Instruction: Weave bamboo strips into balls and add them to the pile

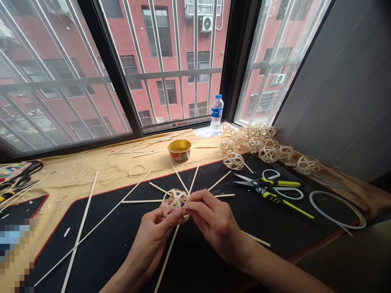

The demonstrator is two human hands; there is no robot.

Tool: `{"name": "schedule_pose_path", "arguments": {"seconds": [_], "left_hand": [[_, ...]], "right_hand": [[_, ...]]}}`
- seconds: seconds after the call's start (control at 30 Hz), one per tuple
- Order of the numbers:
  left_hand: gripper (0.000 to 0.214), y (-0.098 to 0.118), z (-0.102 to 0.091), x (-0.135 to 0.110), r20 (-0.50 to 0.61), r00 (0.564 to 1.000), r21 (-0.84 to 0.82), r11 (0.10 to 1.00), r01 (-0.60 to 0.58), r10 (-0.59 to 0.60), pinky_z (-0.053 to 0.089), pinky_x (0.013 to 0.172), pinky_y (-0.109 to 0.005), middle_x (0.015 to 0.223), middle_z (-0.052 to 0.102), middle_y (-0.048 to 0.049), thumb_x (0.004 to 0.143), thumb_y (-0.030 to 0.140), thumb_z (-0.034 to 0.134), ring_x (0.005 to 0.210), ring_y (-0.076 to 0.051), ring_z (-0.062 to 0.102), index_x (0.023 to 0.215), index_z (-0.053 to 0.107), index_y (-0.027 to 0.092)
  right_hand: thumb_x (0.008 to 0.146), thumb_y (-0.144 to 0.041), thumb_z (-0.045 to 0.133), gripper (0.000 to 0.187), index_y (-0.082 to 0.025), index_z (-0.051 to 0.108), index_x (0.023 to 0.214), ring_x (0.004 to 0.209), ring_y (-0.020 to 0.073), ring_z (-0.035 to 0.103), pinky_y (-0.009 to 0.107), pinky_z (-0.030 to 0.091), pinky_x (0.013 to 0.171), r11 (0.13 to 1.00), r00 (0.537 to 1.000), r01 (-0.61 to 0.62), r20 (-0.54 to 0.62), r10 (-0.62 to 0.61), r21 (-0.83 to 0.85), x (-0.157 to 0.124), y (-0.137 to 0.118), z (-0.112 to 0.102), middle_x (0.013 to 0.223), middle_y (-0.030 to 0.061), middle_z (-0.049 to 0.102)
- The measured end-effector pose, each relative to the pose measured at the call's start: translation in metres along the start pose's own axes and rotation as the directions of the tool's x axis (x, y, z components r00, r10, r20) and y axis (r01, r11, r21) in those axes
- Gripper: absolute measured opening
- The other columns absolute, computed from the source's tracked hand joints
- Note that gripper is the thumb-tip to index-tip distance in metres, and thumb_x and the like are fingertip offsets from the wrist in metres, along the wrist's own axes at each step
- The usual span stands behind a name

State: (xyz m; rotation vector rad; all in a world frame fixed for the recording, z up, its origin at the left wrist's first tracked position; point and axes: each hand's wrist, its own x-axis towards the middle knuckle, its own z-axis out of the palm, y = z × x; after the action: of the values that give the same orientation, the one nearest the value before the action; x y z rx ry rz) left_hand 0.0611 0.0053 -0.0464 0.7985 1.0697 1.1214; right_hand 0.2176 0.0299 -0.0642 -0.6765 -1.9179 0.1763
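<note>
Left grip and right grip pinch woven bamboo ball, long strips radiating every way.

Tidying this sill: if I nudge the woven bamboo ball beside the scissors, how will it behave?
The woven bamboo ball looks light, being thin open strips, and will probably roll easily. It may flex rather than snap.

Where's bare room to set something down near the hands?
Bare black mat lies below the yellow-handled scissors, between the right hand and the pale coil. A narrower patch sits between the left hand and a long bamboo strip. Crowded: around the woven ball in both hands, where strips radiate, and the woven-ball pile by the window.
</note>
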Motion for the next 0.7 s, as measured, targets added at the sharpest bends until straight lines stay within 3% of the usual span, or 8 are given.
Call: {"name": "schedule_pose_path", "arguments": {"seconds": [0.17, 0.27, 0.4, 0.47, 0.53, 0.6, 0.63, 0.7], "left_hand": [[0.022, 0.003, 0.001, 0.000, -0.036, 0.999, 0.051, 0.998, -0.024, 0.026, 0.047, 0.080, -0.023, 0.092, 0.071, -0.0087, 0.066, 0.033, 0.080, 0.090, -0.018, 0.059, 0.072, 0.074, 0.013], [0.026, 0.006, 0.002, -0.001, -0.039, 0.998, 0.095, 0.994, -0.045, 0.049, 0.047, 0.077, -0.022, 0.097, 0.070, -0.0089, 0.064, 0.034, 0.081, 0.093, -0.020, 0.059, 0.079, 0.076, 0.014], [0.029, 0.007, 0.004, -0.002, 0.003, 1.000, 0.102, 0.995, -0.021, 0.020, 0.046, 0.080, -0.023, 0.098, 0.071, -0.0085, 0.061, 0.030, 0.083, 0.099, -0.022, 0.060, 0.086, 0.077, 0.015], [0.027, 0.006, 0.003, -0.002, 0.018, 1.000, 0.108, 0.994, -0.013, 0.011, 0.045, 0.086, -0.024, 0.099, 0.071, -0.0086, 0.062, 0.029, 0.082, 0.106, -0.024, 0.058, 0.084, 0.077, 0.015], [0.024, 0.004, 0.002, -0.001, 0.019, 1.000, 0.112, 0.993, -0.020, 0.018, 0.044, 0.090, -0.024, 0.101, 0.071, -0.0087, 0.064, 0.028, 0.082, 0.111, -0.025, 0.057, 0.083, 0.077, 0.015], [0.024, 0.003, -0.001, 0.000, 0.004, 1.000, 0.089, 0.996, -0.015, 0.015, 0.044, 0.089, -0.025, 0.103, 0.071, -0.0087, 0.065, 0.028, 0.081, 0.108, -0.025, 0.058, 0.085, 0.077, 0.015], [0.024, 0.003, -0.002, 0.001, -0.001, 1.000, 0.062, 0.998, 0.000, 0.000, 0.045, 0.087, -0.026, 0.103, 0.071, -0.0088, 0.066, 0.028, 0.080, 0.105, -0.024, 0.059, 0.087, 0.076, 0.015], [0.026, 0.004, -0.005, 0.003, 0.009, 0.999, -0.024, 0.999, 0.045, -0.045, 0.047, 0.083, -0.027, 0.103, 0.071, -0.0093, 0.070, 0.028, 0.078, 0.097, -0.022, 0.062, 0.094, 0.075, 0.017]], "right_hand": [[0.088, -0.009, 0.053, 0.016, -0.016, 0.062, 0.099, 0.079, 0.0133, 0.063, 0.023, 0.054, 0.068, 0.988, 0.998, -0.059, -0.014, 0.061, 0.143, 0.000, 0.004, -0.002, 0.091, 0.0079, 0.060], [0.087, -0.013, 0.058, 0.012, -0.017, 0.061, 0.098, 0.072, 0.0108, 0.060, 0.022, 0.054, 0.064, 0.973, 0.994, -0.110, -0.005, 0.113, 0.205, 0.003, 0.006, -0.005, 0.092, 0.0066, 0.058], [0.089, -0.012, 0.052, 0.011, -0.016, 0.060, 0.084, 0.070, 0.0122, 0.058, 0.023, 0.049, 0.058, 0.994, 0.997, -0.074, 0.027, 0.072, 0.079, 0.012, 0.005, -0.004, 0.084, 0.0058, 0.058], [0.089, -0.011, 0.048, 0.014, -0.016, 0.058, 0.080, 0.068, 0.0128, 0.056, 0.023, 0.046, 0.055, 0.997, 0.997, -0.071, -0.022, 0.070, -0.013, 0.018, 0.001, -0.005, 0.081, 0.0067, 0.057], [0.089, -0.012, 0.047, 0.013, -0.016, 0.056, 0.080, 0.069, 0.0133, 0.055, 0.023, 0.045, 0.055, 0.994, 0.992, -0.108, -0.061, 0.110, 0.028, 0.023, -0.006, -0.012, 0.083, 0.0076, 0.057], [0.089, -0.016, 0.049, 0.013, -0.016, 0.056, 0.079, 0.071, 0.0131, 0.055, 0.024, 0.047, 0.060, 0.952, 0.988, -0.149, 0.071, 0.135, 0.267, 0.027, -0.015, -0.024, 0.083, 0.0070, 0.058], [0.091, -0.019, 0.049, 0.016, -0.017, 0.056, 0.077, 0.071, 0.0126, 0.057, 0.024, 0.049, 0.063, 0.883, 0.968, -0.188, 0.233, 0.092, 0.430, 0.027, -0.018, -0.031, 0.081, 0.0058, 0.059], [0.094, -0.029, 0.046, 0.030, -0.018, 0.056, 0.068, 0.066, 0.0108, 0.059, 0.022, 0.051, 0.064, 0.674, 0.842, -0.313, 0.524, -0.130, 0.669, 0.025, -0.022, -0.045, 0.072, 0.0029, 0.061]]}}
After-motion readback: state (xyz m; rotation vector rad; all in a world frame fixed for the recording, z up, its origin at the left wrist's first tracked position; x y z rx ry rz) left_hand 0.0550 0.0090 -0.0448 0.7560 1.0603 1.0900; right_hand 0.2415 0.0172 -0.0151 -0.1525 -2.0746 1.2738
